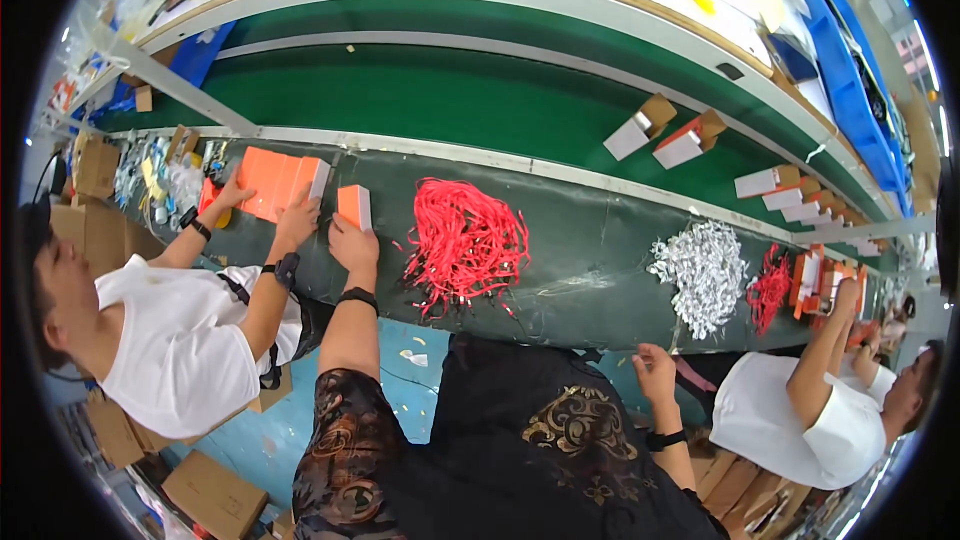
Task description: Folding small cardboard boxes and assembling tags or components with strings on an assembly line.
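My left hand [352,244] has its fingers wrapped round the near end of a small orange and white box [352,205] on the dark bench. Just to its right lies a heap of red straps [462,240] with small dark ends. Farther right is a pile of silvery-white small packets [700,275]. My right hand [655,372] is at the bench's near edge, in front of that pile and apart from it. Its fingers are curled in, and what they hold, if anything, is hidden.
At my left, a co-worker's hands rest on a row of orange boxes [275,183]. On the right, another co-worker handles orange boxes [822,285] beside a smaller red strap heap [769,290]. Open cartons [630,135] stand on the green belt [450,85] behind the bench.
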Tool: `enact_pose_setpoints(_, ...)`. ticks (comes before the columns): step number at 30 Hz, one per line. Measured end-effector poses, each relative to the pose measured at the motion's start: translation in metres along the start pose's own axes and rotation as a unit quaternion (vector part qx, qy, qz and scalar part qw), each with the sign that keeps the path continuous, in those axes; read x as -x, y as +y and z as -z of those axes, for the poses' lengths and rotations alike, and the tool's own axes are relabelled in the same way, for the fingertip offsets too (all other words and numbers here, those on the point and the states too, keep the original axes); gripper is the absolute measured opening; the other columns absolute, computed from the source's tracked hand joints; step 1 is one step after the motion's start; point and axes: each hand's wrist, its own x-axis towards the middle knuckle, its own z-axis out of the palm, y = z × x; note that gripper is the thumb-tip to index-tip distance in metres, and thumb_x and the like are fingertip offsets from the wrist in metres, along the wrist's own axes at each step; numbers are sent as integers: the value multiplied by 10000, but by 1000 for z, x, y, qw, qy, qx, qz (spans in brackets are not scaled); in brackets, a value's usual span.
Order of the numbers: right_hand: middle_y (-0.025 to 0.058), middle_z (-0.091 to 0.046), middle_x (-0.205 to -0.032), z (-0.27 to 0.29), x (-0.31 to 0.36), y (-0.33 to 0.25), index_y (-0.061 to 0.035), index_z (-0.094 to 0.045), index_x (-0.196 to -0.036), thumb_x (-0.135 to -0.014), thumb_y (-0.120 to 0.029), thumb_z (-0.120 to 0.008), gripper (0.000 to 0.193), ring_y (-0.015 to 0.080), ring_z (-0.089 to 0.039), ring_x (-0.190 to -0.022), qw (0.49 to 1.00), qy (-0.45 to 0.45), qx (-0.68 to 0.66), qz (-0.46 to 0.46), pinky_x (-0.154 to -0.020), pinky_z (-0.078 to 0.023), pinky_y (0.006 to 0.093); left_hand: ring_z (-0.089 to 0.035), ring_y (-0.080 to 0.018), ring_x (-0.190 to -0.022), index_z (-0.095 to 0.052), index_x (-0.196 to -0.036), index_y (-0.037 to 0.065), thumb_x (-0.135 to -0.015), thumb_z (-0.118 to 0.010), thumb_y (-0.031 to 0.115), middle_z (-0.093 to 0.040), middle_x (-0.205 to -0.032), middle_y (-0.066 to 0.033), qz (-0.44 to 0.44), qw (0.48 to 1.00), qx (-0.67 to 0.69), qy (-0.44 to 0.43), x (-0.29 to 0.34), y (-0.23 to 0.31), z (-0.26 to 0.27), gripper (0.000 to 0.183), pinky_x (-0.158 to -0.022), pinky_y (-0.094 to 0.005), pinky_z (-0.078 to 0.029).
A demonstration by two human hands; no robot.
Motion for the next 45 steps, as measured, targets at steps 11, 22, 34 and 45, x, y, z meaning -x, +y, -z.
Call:
enact_pose_setpoints(11, 156, -685, -1039, -8, 45, -45, -11, -660, -1104, -803, -70, -720, 313, 252, -694, -812, 999, -14, 40, -29, -725, -549, 338, -305, -340, -1424, -414, -1426, 137, -677, -808, 261, -406, -1464, -146, -487, 838, -17, -244, 15, 167, -8, 856, -1174, -568, -195)
enact_pose_setpoints(22, 156, -706, -976, -38, 127, 1, -46, -665, -1123, -796, -165, -742, 356, 301, -701, -826, 982, -36, 25, -181, -752, -556, 389, -562, -312, -998, -572, -1028, 111, -816, -594, 121, -544, -1024, -105, -526, 828, 22, -194, 57, 180, -69, 214, -796, -465, -500)
enact_pose_setpoints(34, 149, -718, -994, 13, 137, 37, -92, -684, -1125, -843, -244, -704, 321, 309, -693, -889, 944, -104, 1, -312, -801, -546, 417, -564, -328, -942, -594, -920, 113, -767, -589, 46, -542, -960, -102, -700, 652, 153, -248, 233, 309, -72, 168, -764, -441, -498)
enact_pose_setpoints(45, 164, -718, -935, 14, 148, 183, -90, -684, -1129, -812, -231, -725, 349, 332, -691, -886, 961, -84, -44, -261, -796, -543, 421, -339, -375, -1405, -421, -1444, 112, -804, -693, 284, -470, -1418, -197, -677, 688, 2, -262, 214, 397, -20, 716, -1132, -570, -289)
